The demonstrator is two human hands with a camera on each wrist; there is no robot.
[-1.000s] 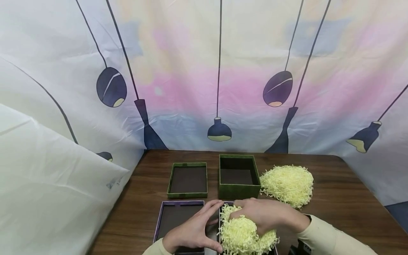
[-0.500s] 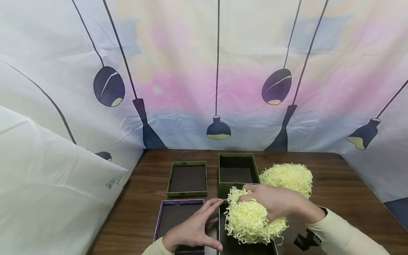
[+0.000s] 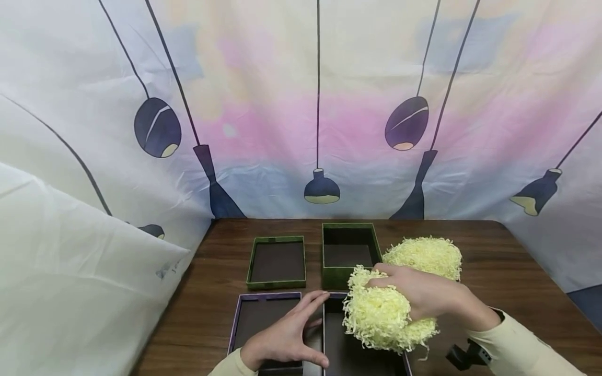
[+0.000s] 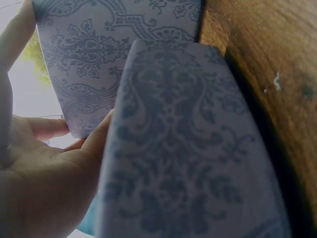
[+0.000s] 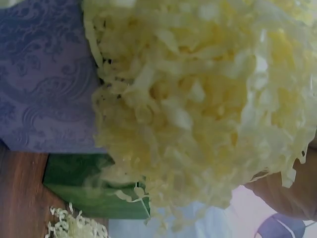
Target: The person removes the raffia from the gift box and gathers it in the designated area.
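My right hand point(image 3: 428, 295) grips a large clump of pale yellow shredded paper point(image 3: 378, 316), holding it over the right side of a purple-patterned box point(image 3: 340, 334) with a dark inside. Loose strands dangle from the clump, which fills most of the right wrist view. My left hand point(image 3: 287, 339) lies spread along the box's left wall, its fingers and thumb reaching to the rim. In the left wrist view, the fingers are beside the patterned box wall point(image 4: 84, 64). To the left lies a shallow purple-edged lid point(image 3: 263, 318), partly hidden by the left hand.
A green box point(image 3: 350, 277) stands behind the purple one, with a shallow green lid point(image 3: 277, 261) to its left. A second pile of shredded paper point(image 3: 425, 253) rests at the back right of the wooden table point(image 3: 489, 271). A printed curtain point(image 3: 273, 130) hangs behind.
My right hand has lifted the shredded paper up out of the purple box and moved it right and away, exposing the dark inside. My left hand has stayed at the box's left wall.
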